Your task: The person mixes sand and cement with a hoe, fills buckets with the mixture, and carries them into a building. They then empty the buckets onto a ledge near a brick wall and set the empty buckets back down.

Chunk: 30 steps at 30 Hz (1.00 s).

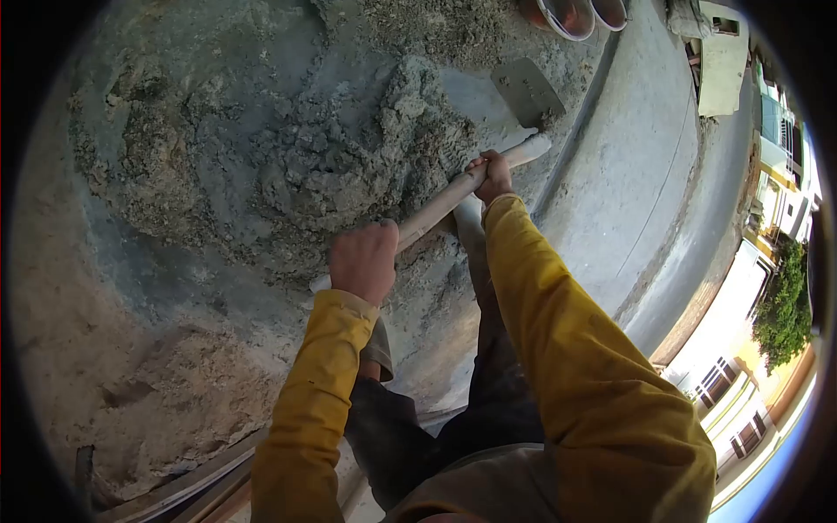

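A long pale wooden handle (436,207) runs slantwise across the middle of the view, with a flat grey metal blade (528,92) beyond its upper right end. My left hand (364,261) is wrapped round the lower left part of the handle. Farther up, my right hand (494,175) has its fingers closed round the handle near the blade. The blade lies at the right edge of a heap of wet grey mortar (331,166), which spreads over the ground to the left of the handle.
Round containers (571,16) stand at the top. A concrete strip (628,183) curves down the right side. Sandy material (200,370) lies at the lower left, near long boards (187,488). Buildings and a green tree (783,305) show at the far right.
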Tool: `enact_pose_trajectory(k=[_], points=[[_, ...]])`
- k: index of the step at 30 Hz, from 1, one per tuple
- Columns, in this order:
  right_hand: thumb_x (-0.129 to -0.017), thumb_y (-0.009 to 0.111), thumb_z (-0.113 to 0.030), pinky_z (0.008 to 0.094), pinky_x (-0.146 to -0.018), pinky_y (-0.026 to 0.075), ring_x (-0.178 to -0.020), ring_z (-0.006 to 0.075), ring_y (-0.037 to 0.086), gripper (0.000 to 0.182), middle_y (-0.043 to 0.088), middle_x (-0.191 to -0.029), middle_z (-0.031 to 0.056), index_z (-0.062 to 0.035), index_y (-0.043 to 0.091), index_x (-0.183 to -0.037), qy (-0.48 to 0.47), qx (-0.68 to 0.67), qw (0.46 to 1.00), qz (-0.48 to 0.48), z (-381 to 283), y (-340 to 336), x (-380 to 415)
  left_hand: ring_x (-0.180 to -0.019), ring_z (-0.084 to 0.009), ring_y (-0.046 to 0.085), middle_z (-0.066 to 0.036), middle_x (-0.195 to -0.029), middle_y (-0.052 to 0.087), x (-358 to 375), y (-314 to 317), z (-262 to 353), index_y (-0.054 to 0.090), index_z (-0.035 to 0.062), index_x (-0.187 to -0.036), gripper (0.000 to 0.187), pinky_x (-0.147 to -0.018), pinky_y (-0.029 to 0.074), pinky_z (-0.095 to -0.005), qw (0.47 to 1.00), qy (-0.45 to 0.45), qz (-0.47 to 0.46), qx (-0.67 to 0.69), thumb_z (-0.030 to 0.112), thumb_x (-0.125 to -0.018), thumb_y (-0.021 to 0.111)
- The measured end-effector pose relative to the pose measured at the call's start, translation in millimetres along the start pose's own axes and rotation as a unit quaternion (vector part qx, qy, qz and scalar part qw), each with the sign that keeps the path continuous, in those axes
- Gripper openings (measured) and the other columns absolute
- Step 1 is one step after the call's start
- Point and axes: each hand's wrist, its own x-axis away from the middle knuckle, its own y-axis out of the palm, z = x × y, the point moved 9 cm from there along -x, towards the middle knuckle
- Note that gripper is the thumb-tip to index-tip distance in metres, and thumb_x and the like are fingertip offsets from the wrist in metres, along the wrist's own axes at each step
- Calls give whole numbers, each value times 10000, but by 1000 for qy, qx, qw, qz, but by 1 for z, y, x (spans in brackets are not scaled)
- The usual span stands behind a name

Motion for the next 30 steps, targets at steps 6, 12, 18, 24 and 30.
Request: enact_pose_trajectory(k=[6, 12, 18, 24, 30], points=[[-833, 444, -125, 374, -521, 499, -506, 230, 476, 122, 459, -583, 73, -64, 430, -729, 159, 4, 987, 1, 163, 69, 102, -722, -293, 657, -114, -734, 645, 115, -53, -98, 574, 68, -842, 164, -632, 507, -384, 996, -14, -74, -46, 46, -706, 660], [-794, 486, -55, 394, -509, 502, -505, 250, 525, 60, 493, -596, 96, -31, 442, -761, 157, 145, 977, 16, 272, 88, 213, -700, -327, 640, -145, -708, 629, 273, -59, -173, 558, 40, -814, 156, -615, 494, -418, 986, -128, -108, 24, 82, -693, 647], [-773, 602, -3, 389, -522, 524, -550, 247, 592, 117, 559, -640, 112, 47, 504, -814, 129, 211, 968, -32, 327, 60, 311, -692, -319, 630, -118, -728, 634, 399, 3, -205, 619, 89, -855, 232, -620, 496, -413, 946, -263, -98, 163, 172, -653, 696], [-809, 629, -52, 378, -599, 536, -636, 250, 623, 101, 594, -720, 121, 3, 547, -789, 245, 259, 931, -79, 260, 7, 426, -713, -312, 638, -114, -739, 646, 526, 62, -121, 640, 137, -827, 186, -629, 508, -397, 893, -321, -89, 304, 173, -645, 646], [-863, 624, -165, 374, -531, 501, -571, 193, 545, 173, 508, -726, 58, -67, 487, -823, 237, 263, 920, -167, 212, 59, 334, -687, -290, 639, -143, -720, 635, 463, 50, 3, 615, 45, -809, 210, -628, 496, -396, 757, -360, -149, 524, 213, -694, 665]])
